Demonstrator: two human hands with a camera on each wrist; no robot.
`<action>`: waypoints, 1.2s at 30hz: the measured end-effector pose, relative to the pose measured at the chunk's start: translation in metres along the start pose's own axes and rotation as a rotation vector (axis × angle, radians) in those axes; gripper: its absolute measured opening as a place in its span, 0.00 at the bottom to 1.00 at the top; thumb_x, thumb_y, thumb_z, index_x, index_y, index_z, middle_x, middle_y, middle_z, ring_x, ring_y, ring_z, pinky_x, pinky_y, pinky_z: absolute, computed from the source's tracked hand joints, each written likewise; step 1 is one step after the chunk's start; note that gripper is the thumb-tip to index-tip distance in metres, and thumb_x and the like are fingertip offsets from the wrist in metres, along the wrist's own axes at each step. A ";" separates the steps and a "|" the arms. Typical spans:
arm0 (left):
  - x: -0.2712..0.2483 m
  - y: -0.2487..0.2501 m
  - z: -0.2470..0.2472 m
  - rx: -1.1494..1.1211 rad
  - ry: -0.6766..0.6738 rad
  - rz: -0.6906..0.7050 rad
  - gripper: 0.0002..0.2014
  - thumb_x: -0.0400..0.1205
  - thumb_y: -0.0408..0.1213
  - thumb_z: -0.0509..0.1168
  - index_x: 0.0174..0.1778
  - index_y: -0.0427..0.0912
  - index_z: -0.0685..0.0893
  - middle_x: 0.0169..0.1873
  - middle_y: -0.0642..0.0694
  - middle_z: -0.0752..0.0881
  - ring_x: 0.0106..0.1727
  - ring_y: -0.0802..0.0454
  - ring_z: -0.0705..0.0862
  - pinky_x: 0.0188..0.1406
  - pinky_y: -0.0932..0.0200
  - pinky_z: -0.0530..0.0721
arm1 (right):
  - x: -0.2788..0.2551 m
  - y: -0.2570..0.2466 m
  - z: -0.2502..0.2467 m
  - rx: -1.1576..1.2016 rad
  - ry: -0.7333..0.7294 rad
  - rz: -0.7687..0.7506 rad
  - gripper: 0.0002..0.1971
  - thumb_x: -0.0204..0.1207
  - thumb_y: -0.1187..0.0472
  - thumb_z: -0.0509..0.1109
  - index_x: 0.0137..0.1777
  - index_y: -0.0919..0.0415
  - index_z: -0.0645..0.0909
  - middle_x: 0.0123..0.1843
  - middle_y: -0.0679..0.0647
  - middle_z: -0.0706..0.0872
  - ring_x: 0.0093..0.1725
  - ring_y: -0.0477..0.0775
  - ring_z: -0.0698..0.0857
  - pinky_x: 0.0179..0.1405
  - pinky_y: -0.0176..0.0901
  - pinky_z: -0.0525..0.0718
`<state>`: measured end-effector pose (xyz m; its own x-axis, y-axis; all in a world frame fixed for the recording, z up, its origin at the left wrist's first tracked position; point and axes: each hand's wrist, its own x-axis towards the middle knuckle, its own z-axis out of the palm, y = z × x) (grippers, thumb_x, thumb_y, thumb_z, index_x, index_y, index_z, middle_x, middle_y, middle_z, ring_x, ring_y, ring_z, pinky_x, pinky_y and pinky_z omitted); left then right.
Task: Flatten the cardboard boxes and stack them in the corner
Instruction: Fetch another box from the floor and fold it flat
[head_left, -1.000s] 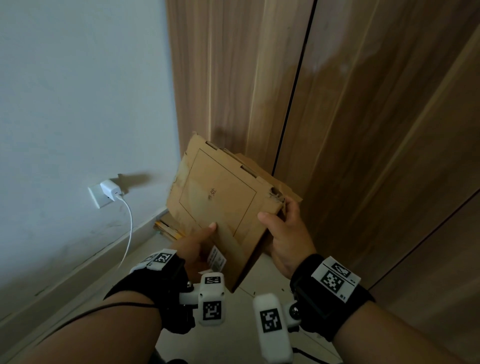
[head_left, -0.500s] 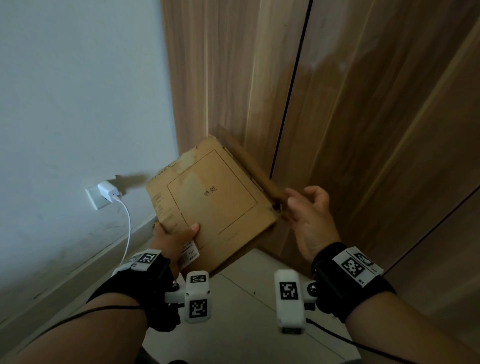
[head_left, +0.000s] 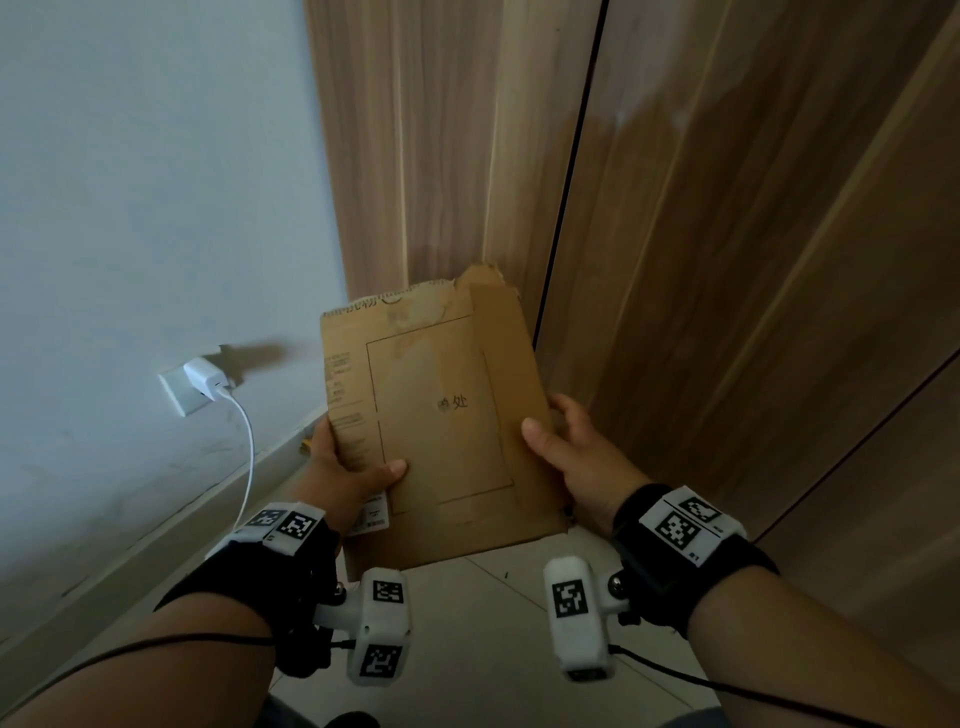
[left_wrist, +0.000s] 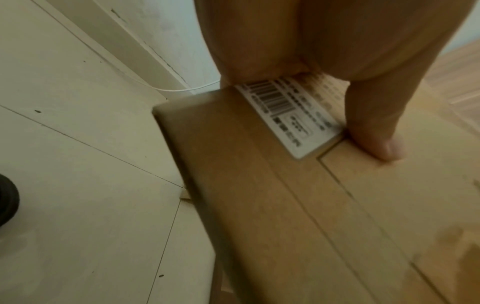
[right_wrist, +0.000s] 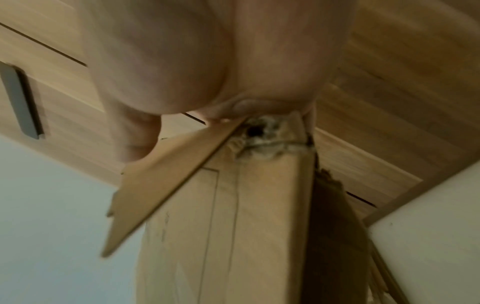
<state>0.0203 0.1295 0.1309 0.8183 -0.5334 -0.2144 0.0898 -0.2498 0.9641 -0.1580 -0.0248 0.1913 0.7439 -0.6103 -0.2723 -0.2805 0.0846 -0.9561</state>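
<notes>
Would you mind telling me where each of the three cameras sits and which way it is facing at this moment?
Head: worn on the head, facing forward and down at the flattened cardboard box near the room corner; both forearms, left hand and right hand show.
Left wrist: on the left wrist, looking along the hand at the barcode label and floor; thumb and palm show.
Right wrist: on the right wrist, looking along the box's edge toward the wooden panels; palm and fingers show.
Shared: all three views show the box.
</notes>
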 end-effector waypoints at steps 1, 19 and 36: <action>0.001 0.000 -0.001 0.033 -0.002 0.006 0.54 0.52 0.49 0.80 0.75 0.57 0.62 0.68 0.44 0.79 0.66 0.39 0.80 0.64 0.33 0.80 | 0.001 0.001 0.000 0.002 0.007 0.003 0.36 0.75 0.45 0.66 0.80 0.43 0.53 0.72 0.50 0.74 0.66 0.55 0.78 0.69 0.56 0.77; -0.016 0.019 0.034 0.511 -0.123 -0.083 0.57 0.61 0.70 0.67 0.82 0.60 0.44 0.83 0.41 0.52 0.81 0.35 0.60 0.78 0.37 0.65 | 0.003 0.006 0.019 0.073 0.160 0.021 0.16 0.81 0.48 0.58 0.62 0.55 0.76 0.56 0.59 0.85 0.56 0.62 0.84 0.58 0.56 0.84; -0.021 0.009 0.059 -0.017 -0.344 -0.301 0.17 0.81 0.56 0.54 0.54 0.53 0.82 0.62 0.35 0.84 0.60 0.35 0.84 0.61 0.42 0.84 | 0.017 0.036 0.016 0.013 0.137 0.058 0.12 0.84 0.55 0.55 0.44 0.50 0.79 0.57 0.59 0.85 0.60 0.63 0.83 0.66 0.62 0.80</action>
<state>-0.0295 0.0909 0.1347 0.5183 -0.6771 -0.5224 0.3065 -0.4232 0.8526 -0.1453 -0.0193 0.1507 0.6366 -0.7058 -0.3106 -0.3118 0.1328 -0.9408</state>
